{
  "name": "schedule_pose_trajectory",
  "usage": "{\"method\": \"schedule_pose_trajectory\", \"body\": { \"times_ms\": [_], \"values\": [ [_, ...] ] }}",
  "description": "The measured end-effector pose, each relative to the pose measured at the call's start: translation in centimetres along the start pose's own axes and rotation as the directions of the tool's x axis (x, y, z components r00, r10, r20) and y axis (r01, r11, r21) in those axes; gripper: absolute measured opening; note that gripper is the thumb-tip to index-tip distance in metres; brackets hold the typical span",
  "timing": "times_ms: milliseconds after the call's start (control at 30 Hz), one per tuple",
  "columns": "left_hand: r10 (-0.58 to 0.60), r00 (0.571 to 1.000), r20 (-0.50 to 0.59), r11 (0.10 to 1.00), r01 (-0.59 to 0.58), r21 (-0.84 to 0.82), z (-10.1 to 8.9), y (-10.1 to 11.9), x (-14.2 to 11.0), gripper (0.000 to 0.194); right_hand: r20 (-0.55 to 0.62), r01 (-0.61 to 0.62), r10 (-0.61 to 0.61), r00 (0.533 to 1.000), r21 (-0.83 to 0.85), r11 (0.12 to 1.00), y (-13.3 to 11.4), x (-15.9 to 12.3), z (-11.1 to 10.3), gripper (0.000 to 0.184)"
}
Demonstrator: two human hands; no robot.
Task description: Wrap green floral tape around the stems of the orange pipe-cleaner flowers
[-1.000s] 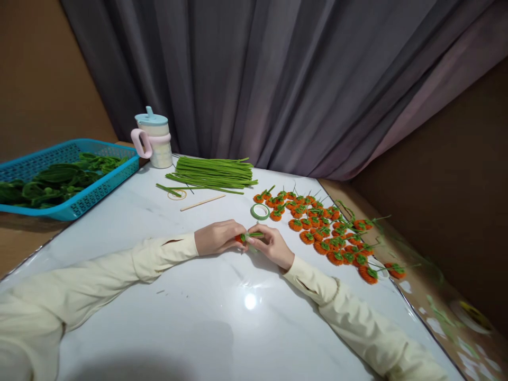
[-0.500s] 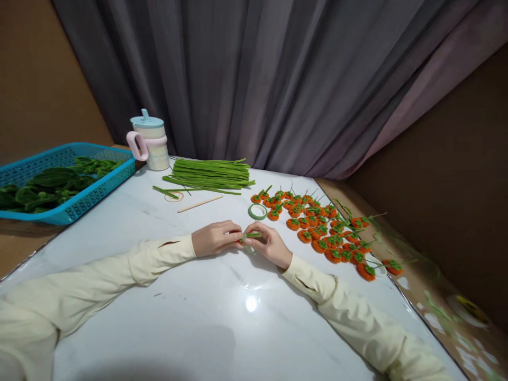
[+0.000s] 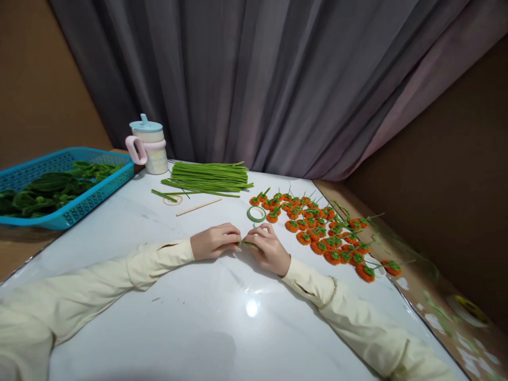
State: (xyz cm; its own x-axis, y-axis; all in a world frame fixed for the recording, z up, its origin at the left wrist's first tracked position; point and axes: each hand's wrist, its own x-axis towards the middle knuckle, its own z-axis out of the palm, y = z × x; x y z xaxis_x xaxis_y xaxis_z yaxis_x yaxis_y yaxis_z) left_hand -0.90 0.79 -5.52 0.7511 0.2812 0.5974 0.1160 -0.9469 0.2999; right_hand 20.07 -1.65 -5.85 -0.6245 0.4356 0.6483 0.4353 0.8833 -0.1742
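My left hand is closed over the middle of the table, fingertips pinched together. A bit of green shows at its fingertips; the rest of what it holds is hidden by the fingers. Close beside it, my right hand is closed on a short green stem, mostly covered by the fingers. A small gap lies between the two hands. Just beyond the right hand lies a roll of green tape. To its right, several small orange pumpkin-like pieces with green tops and thin stems are spread out.
A bundle of green chenille stems lies at the back, with a thin wooden stick and a rubber band in front. A lidded cup stands behind a blue basket of green leaf pieces. Scraps litter the right side.
My hands have drawn slightly apart at the fingertips. The right hand has turned over the green stem, which now shows less. The view has shifted slightly.
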Motion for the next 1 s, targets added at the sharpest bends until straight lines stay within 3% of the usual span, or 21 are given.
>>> {"method": "schedule_pose_trajectory", "body": {
  "times_ms": [133,267,467,567,667,767,1000],
  "values": [
    [0.013,1.0,-0.008,0.999,-0.014,-0.041,0.1,0.1,0.0,0.014,0.016,0.184,-0.184,0.983,-0.182,0.966,0.0,-0.2,-0.3,0.024],
    [0.036,0.999,0.002,0.999,-0.036,-0.002,0.1,0.3,0.0,0.016,0.034,0.212,-0.21,0.977,-0.148,0.966,0.0,-0.4,-0.6,0.024],
    [0.098,0.995,-0.015,0.955,-0.089,0.284,0.2,0.8,0.0,0.013,0.028,0.038,-0.037,0.999,-0.062,0.997,-0.3,-0.5,-0.5,0.022],
    [0.153,0.987,-0.046,0.922,-0.126,0.367,0.3,0.8,0.0,0.011,0.009,0.025,-0.024,1.0,-0.08,0.997,-0.5,-0.5,-0.5,0.021],
    [0.195,0.979,-0.06,0.908,-0.157,0.389,0.3,0.8,0.0,0.01,-0.016,0.068,-0.07,0.997,-0.103,0.992,-0.5,-0.5,-0.6,0.022],
    [0.202,0.978,-0.054,0.906,-0.165,0.391,0.3,0.8,-0.1,0.01,-0.023,0.044,-0.045,0.999,-0.024,0.999,-0.6,-0.3,-0.7,0.021],
    [0.193,0.979,-0.066,0.911,-0.154,0.383,0.2,0.8,0.0,0.013,0.07,-0.218,0.207,0.976,0.287,0.933,-1.3,0.5,-1.3,0.013]
  ]
}}
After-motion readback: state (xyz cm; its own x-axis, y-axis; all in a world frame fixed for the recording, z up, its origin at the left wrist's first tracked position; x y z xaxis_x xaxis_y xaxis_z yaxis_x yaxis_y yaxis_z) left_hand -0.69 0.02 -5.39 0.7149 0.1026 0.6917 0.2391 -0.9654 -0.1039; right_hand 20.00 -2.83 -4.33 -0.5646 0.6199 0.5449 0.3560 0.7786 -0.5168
